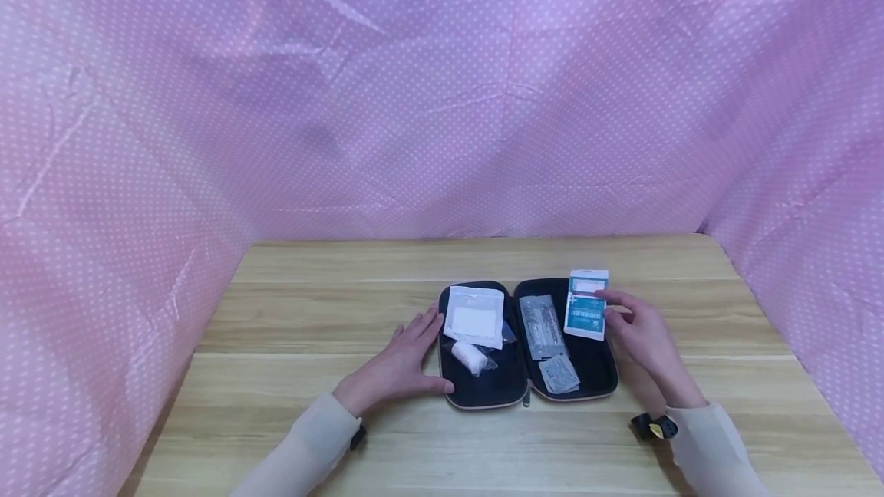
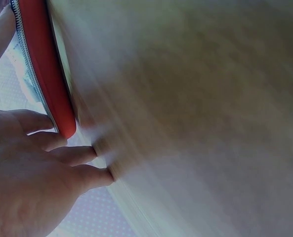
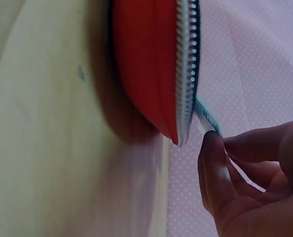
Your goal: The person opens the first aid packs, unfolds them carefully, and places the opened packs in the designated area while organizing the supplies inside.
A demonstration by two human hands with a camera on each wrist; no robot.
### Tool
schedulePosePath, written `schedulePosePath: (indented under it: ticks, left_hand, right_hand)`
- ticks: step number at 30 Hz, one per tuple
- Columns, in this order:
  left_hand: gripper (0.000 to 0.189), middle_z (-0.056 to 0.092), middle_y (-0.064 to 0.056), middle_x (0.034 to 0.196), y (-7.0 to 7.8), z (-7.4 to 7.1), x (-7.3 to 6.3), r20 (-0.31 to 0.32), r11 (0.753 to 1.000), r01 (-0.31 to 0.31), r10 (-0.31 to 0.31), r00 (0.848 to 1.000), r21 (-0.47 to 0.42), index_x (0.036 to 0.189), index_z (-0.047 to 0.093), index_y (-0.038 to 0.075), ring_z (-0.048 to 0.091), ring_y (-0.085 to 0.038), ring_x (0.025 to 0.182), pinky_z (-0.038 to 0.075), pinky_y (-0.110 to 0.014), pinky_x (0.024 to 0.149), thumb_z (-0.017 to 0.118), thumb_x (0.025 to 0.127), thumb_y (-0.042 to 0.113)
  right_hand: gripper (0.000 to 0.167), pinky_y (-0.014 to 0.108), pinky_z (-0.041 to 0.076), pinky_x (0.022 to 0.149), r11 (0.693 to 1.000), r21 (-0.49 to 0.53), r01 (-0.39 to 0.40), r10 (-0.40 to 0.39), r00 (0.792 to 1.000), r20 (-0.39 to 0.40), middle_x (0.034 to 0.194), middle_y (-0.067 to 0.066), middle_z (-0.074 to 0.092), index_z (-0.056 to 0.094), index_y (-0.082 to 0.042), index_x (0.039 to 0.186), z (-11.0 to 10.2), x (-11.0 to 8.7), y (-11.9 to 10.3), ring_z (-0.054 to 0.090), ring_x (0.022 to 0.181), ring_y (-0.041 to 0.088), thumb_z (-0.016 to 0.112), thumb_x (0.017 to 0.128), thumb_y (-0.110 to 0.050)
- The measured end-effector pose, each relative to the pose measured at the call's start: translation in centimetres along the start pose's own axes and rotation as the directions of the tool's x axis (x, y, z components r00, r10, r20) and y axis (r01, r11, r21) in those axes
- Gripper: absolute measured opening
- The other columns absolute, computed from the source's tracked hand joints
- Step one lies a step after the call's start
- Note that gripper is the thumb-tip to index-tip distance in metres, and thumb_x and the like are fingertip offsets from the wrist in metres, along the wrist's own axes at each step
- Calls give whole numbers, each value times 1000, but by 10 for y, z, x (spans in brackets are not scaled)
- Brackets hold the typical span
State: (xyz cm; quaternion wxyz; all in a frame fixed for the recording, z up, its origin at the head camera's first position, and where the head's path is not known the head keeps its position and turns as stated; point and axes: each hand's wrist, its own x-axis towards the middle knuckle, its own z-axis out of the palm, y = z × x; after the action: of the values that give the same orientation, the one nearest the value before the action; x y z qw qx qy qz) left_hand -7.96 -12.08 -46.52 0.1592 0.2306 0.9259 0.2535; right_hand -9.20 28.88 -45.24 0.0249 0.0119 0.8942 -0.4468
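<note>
A zip case (image 1: 507, 374), black inside and red outside, lies unfolded on the table. My right hand (image 1: 642, 332) pinches the edge of a teal-and-white packet (image 1: 587, 305) between thumb and finger, over the case's right half. In the right wrist view the packet (image 3: 208, 118) shows edge-on beside the zipper. My left hand (image 1: 404, 366) rests against the case's left side, fingers straight and thumb at its near corner; in the left wrist view its fingers touch the red wall (image 2: 47, 69). The left half holds a white square packet (image 1: 475, 317) and a white bandage roll (image 1: 470, 357).
In the case's right half lie a long clear-and-grey packet (image 1: 542, 327) and small white sachets (image 1: 559, 373). A zipper pull (image 1: 527, 397) hangs at the near hinge. Pink dotted cloth (image 1: 483, 98) surrounds the wooden table (image 1: 311, 290) at back and sides.
</note>
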Motion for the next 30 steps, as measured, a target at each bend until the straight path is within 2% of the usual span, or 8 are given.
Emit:
schedulePosePath:
  ticks: [4,12,20,23,27,30]
  left_hand:
    - [114,11,-9,173,1,0,1,2,1000,7,-7,1000,0,164,24,6,15,-37,157,13,-60,125,83,81,57]
    - [114,12,-10,173,2,0,1,-1,1000,9,-9,1000,-4,164,25,5,16,-38,156,12,-60,125,84,80,55]
    - [115,12,-11,173,2,-1,0,3,1000,4,-4,1000,-2,164,24,4,17,-39,156,13,-61,124,84,80,54]
    - [114,12,-12,173,1,-1,1,0,1000,1,-1,1000,0,164,25,4,17,-39,156,13,-61,124,84,80,55]
    - [114,12,-10,173,0,0,1,0,1000,5,-5,1000,1,164,25,5,16,-39,156,12,-61,124,83,81,56]
    - [114,12,-11,173,0,0,2,-3,1000,1,-1,1000,-4,164,25,5,17,-39,156,13,-61,124,84,80,56]
  right_hand:
    - [39,28,50,55,1000,-17,14,-14,1000,6,140,32,54,58,-1,144,1,0,1,64,104,42,49,106,-6]
    - [39,29,46,49,999,-38,3,-3,1000,12,137,32,55,58,-1,143,1,-2,2,64,95,36,49,105,-6]
    - [41,30,48,52,1000,-16,-14,15,999,29,138,31,56,57,-1,144,0,-2,1,63,101,38,50,105,-6]
    - [39,31,53,62,999,-48,18,-15,999,52,137,31,59,60,1,141,1,-3,2,65,109,42,52,103,-3]
    - [34,35,55,76,991,-118,62,-51,994,99,131,29,64,66,1,134,2,-3,1,67,106,39,56,101,-2]
    - [33,36,54,73,989,-133,58,-40,990,137,129,28,64,67,-1,133,3,-3,-2,66,97,32,56,102,-3]
